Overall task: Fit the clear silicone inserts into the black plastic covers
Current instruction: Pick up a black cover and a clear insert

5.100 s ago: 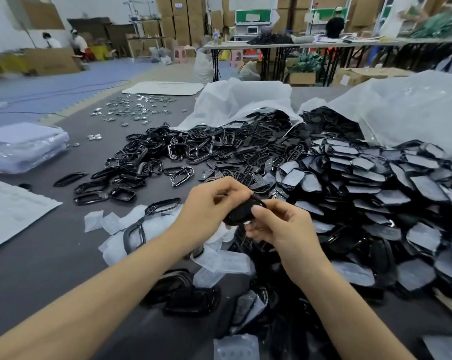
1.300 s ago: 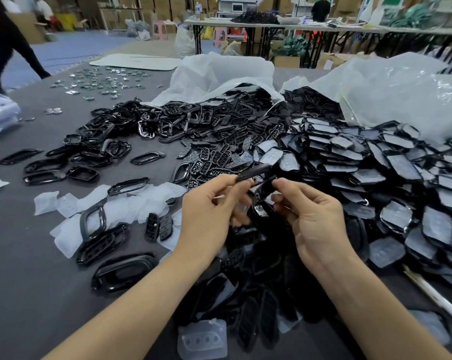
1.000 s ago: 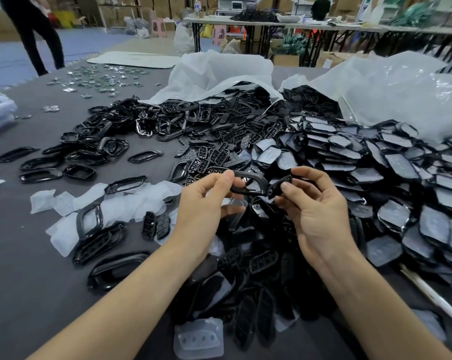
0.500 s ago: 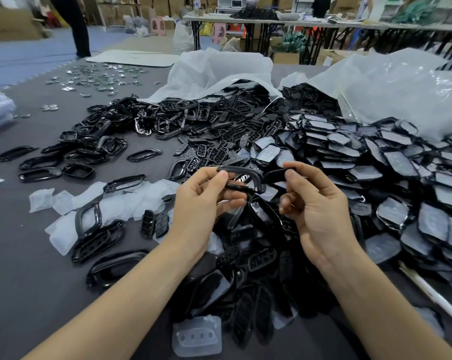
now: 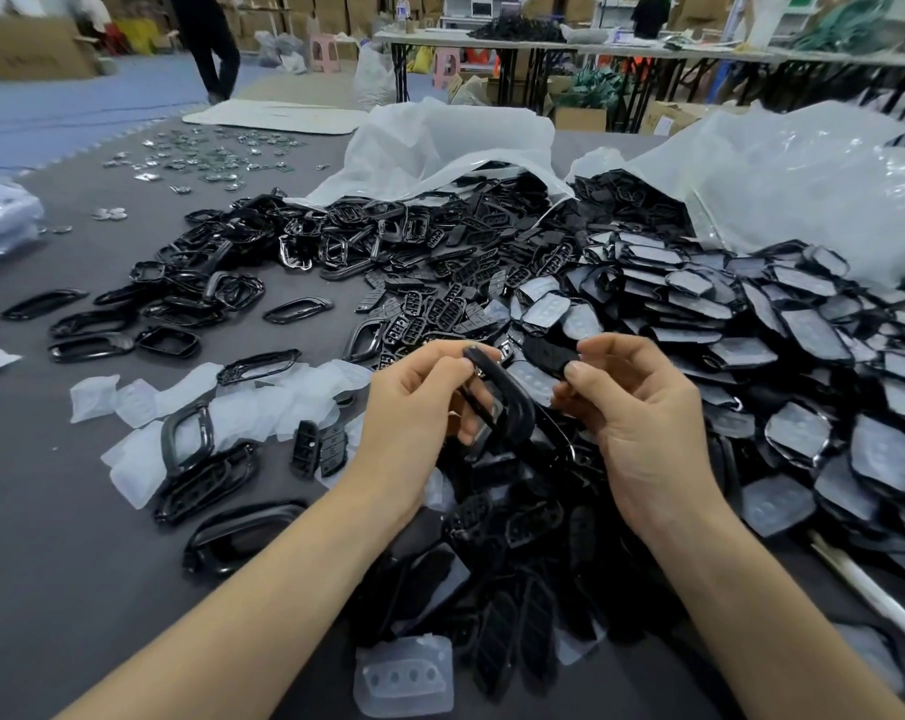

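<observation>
Tilted downward since half a second earlier, the black plastic cover is gripped in the curled fingers of the left hand, while a smaller black piece is pinched by the right hand, both held just above the heap of black parts on the counter, with clear silicone inserts strewn at left.

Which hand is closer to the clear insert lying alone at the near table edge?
Left. The left hand is straight beyond the clear insert, gripping a black frame; the right hand is farther off to the right, pinching a black cover.
</observation>
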